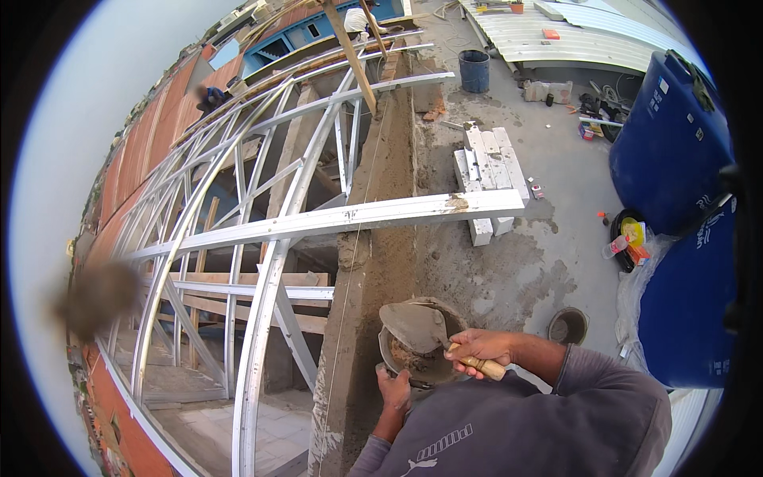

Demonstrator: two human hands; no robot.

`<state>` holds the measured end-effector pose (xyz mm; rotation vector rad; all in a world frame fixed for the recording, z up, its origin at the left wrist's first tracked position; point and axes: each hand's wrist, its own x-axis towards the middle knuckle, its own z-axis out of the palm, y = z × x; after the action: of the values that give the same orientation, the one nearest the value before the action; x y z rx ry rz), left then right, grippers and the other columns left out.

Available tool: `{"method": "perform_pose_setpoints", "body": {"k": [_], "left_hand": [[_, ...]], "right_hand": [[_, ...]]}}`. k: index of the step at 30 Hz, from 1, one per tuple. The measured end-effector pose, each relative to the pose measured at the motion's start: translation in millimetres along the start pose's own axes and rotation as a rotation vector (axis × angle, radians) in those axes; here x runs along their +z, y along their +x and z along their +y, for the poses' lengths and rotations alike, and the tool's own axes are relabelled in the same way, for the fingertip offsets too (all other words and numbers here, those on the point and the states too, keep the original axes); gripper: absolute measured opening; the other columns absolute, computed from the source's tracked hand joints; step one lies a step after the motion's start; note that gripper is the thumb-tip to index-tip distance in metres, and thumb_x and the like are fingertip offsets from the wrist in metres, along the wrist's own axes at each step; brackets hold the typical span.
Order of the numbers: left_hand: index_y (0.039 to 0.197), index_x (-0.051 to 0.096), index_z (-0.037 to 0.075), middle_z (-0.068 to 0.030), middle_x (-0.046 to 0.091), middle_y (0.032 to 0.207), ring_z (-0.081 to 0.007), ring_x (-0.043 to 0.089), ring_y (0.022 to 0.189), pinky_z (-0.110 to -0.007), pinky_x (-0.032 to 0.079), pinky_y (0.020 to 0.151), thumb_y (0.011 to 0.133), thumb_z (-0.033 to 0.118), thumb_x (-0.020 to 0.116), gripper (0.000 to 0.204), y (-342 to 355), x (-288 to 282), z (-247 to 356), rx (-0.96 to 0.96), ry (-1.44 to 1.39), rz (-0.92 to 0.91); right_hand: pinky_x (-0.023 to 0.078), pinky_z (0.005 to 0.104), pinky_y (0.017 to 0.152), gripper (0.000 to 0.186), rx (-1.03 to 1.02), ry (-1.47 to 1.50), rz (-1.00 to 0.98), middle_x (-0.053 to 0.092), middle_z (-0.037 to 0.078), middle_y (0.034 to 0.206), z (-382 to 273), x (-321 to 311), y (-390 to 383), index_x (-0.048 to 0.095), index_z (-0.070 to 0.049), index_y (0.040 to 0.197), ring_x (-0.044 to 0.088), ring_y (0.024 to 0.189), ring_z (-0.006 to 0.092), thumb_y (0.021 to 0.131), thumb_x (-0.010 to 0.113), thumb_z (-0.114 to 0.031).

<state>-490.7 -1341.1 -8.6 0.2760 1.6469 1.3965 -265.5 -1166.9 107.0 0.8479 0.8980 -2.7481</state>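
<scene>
My right hand is closed on the wooden handle of a trowel, whose broad metal blade, coated in grey mortar, is over a mortar bucket. My left hand grips the near left side of that bucket, with the fingers curled at its rim. The bucket sits at the edge of a rough, mortar-smeared wall, along which a thin string runs.
White metal roof framing spans the left, one beam crossing the wall. White blocks are stacked right of it. Large blue tanks, a small bucket and another bucket are at right. Two other people are farther off.
</scene>
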Motion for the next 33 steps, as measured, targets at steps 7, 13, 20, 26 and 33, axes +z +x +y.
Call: {"method": "perform_pose_setpoints", "body": {"k": [7, 13, 20, 26, 33], "left_hand": [[0.115, 0.055, 0.000, -0.0129, 0.067, 0.105, -0.0226, 0.064, 0.097, -0.037, 0.051, 0.086, 0.075, 0.006, 0.068, 0.043, -16.7, 90.6, 27.3, 0.306, 0.486, -0.077], [0.116, 0.058, 0.001, -0.0077, 0.066, 0.111, -0.0154, 0.064, 0.095, -0.030, 0.052, 0.083, 0.077, -0.011, 0.057, 0.041, -26.4, 126.2, 95.3, 0.418, 0.110, -0.240], [0.118, 0.057, -0.003, -0.0096, 0.063, 0.117, -0.0145, 0.064, 0.096, -0.027, 0.051, 0.082, 0.076, -0.010, 0.056, 0.042, -58.0, 167.9, 103.3, 0.627, 0.205, -0.181], [0.113, 0.060, -0.004, -0.0090, 0.067, 0.107, -0.0145, 0.064, 0.095, -0.029, 0.052, 0.083, 0.077, -0.005, 0.062, 0.037, -69.4, 170.7, 106.6, 0.636, 0.279, -0.050], [0.118, 0.057, -0.004, -0.0092, 0.066, 0.111, -0.0141, 0.064, 0.096, -0.028, 0.052, 0.083, 0.078, -0.008, 0.059, 0.040, -69.3, 167.6, 125.3, 0.695, 0.384, -0.014]], "right_hand": [[0.055, 0.0379, 0.047, 0.011, -0.033, -0.256, 0.459, 0.067, 0.014, 0.079, 29.5, -87.3, 38.8, 0.062, 0.003, 0.093, 0.068, 0.062, 0.0239, 0.091, 0.058, -0.006], [0.060, 0.0426, 0.070, 0.017, -0.504, -1.939, 0.483, 0.074, 0.020, 0.084, -2.7, -51.4, -45.8, 0.072, 0.005, 0.086, 0.075, 0.085, 0.0340, 0.079, 0.067, -0.009], [0.061, 0.0411, 0.072, 0.030, -0.357, -1.939, 0.707, 0.075, 0.019, 0.096, -54.5, -58.1, -114.6, 0.072, 0.006, 0.106, 0.075, 0.089, 0.0331, 0.082, 0.066, -0.011], [0.061, 0.0420, 0.071, 0.033, -0.447, -1.941, 0.570, 0.074, 0.020, 0.094, -37.1, -62.2, -108.9, 0.063, 0.010, 0.114, 0.075, 0.089, 0.0351, 0.089, 0.057, -0.012], [0.060, 0.0454, 0.078, 0.032, -0.418, -1.777, 0.601, 0.072, 0.025, 0.095, -51.0, -56.7, -103.5, 0.059, 0.010, 0.111, 0.074, 0.091, 0.0382, 0.088, 0.058, -0.013]]}}
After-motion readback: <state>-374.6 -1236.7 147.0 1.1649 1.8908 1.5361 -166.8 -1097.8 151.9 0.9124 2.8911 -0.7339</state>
